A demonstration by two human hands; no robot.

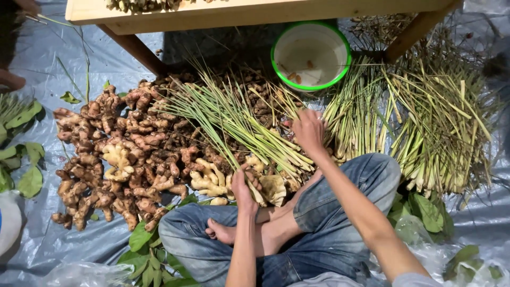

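I sit cross-legged in jeans on a grey plastic sheet. My left hand [243,187] grips the thick base ends of a loose bundle of lemongrass stalks [234,119] that fans out to the upper left over the roots. My right hand [308,131] rests on top of the same stalks further up, fingers curled down among them. A big heap of ginger and galangal roots [117,154] lies to the left of my hands. A larger pile of lemongrass [419,122] spreads out on the right.
A white bowl with a green rim [311,54] stands behind the stalks, under a wooden table [223,15] with slanted legs. Green leaves [24,159] lie at the far left and beside my knees. Another person's hand shows at the top left corner.
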